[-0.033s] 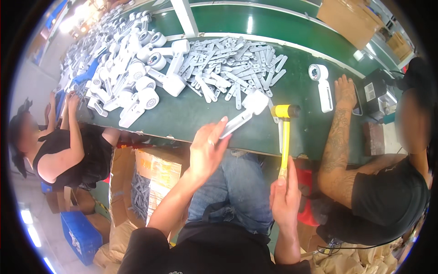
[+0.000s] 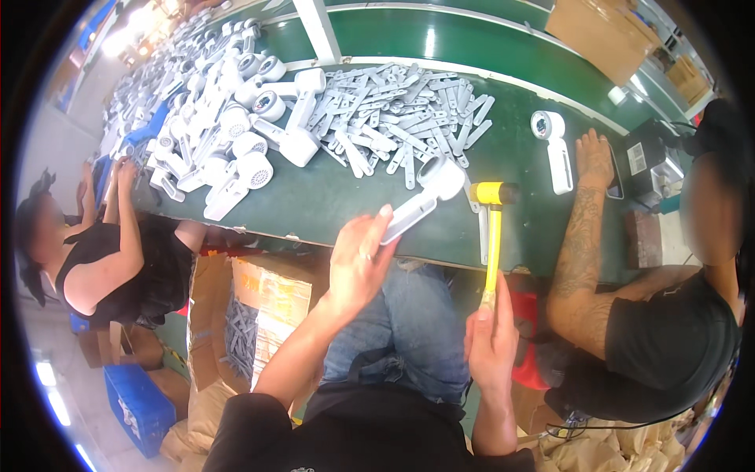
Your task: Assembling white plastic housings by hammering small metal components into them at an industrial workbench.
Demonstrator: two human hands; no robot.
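Observation:
My left hand [image 2: 360, 263] is closed on the handle of a white handheld fan body [image 2: 415, 211]. The body is tilted, its round head pointing up and to the right over the green table. In my right hand [image 2: 492, 346] is a yellow mallet [image 2: 493, 244], gripped by its handle; its yellow head with dark ends is just right of the fan's head, apart from it. A slim grey strip [image 2: 484, 236] lies on the table beside the mallet handle. Beyond my hands are a pile of flat grey strips [image 2: 401, 110] and a heap of white fan bodies [image 2: 244, 149].
Another white fan body [image 2: 559, 161] lies near the hand [image 2: 595, 157] of a co-worker on the right, by a dark box [image 2: 654, 161]. A second person [image 2: 98, 259] works at the left. An open carton [image 2: 271, 295] of grey strips stands below the green table [image 2: 314, 224].
The fan body in my left hand has turned a little, so a grey round face of its head now shows. My right hand and the mallet have hardly moved.

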